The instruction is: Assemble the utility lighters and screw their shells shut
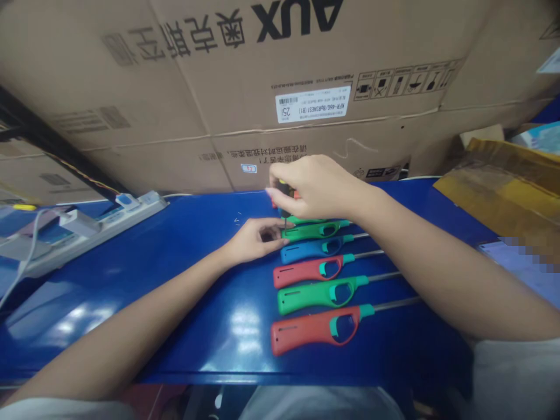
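Upright in my right hand (312, 185) is a screwdriver (286, 211), its dark and yellow handle pinched between thumb and fingers. The thin shaft points down at the handle end of a green gas lighter (310, 231). My left hand (256, 240) grips that same end with thumb and fingers. Toward me lie a blue lighter (306, 251), a red lighter (301, 272), another green lighter (304, 297) and a larger-looking red lighter (304, 333), all side by side with their metal tubes to the right. More lighters behind are partly hidden by my right hand.
A large cardboard box (245, 76) stands along the back of the blue table (210, 338). On the left lies a white power strip (109, 224) with plugs and a cable. Several tiny slivers (237, 219) lie left of my hands. An open carton (494, 181) sits at the right.
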A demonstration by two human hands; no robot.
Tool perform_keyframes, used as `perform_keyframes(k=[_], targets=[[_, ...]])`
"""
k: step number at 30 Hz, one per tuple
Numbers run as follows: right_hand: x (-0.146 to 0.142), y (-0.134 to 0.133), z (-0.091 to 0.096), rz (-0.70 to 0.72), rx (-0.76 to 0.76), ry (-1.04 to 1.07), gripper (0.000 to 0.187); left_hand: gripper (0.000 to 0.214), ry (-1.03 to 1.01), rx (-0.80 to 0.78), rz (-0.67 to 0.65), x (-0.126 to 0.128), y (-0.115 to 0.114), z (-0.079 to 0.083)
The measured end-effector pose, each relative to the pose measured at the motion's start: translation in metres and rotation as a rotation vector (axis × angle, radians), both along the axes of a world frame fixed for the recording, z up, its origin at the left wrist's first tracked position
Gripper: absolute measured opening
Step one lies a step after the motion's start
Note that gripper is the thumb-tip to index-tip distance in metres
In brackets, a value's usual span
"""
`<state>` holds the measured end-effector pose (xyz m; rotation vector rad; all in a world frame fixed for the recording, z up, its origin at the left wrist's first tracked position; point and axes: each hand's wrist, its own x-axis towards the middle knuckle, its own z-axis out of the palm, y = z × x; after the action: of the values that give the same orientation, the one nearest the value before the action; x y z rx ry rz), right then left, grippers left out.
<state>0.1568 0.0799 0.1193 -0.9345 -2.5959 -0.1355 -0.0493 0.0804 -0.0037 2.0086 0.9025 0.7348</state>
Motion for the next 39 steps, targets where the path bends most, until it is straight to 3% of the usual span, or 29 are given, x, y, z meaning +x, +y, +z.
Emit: perform_keyframes(k=[13,21,29,39], targets=[[0.001,-0.002,0.004,0.028,-0.032,0.007,0.027,0.028,0.023,0.109,0.049,0.001,-0.004,-0.001],[0.002,-0.001,0.006,-0.009,-0.062,-0.011,0.029,0.025,0.157,0.206,-0.006,-0.002,-0.002,0.010],[0.002,0.000,0.007,0.046,-0.033,0.006,0.030,0.023,0.210,0.224,-0.007,0.000,-0.002,0.014],[-0.001,-0.009,0.014,-0.023,-0.073,-0.058,0.029,0.023,0.215,0.238,0.012,0.001,-0.003,0.013]])
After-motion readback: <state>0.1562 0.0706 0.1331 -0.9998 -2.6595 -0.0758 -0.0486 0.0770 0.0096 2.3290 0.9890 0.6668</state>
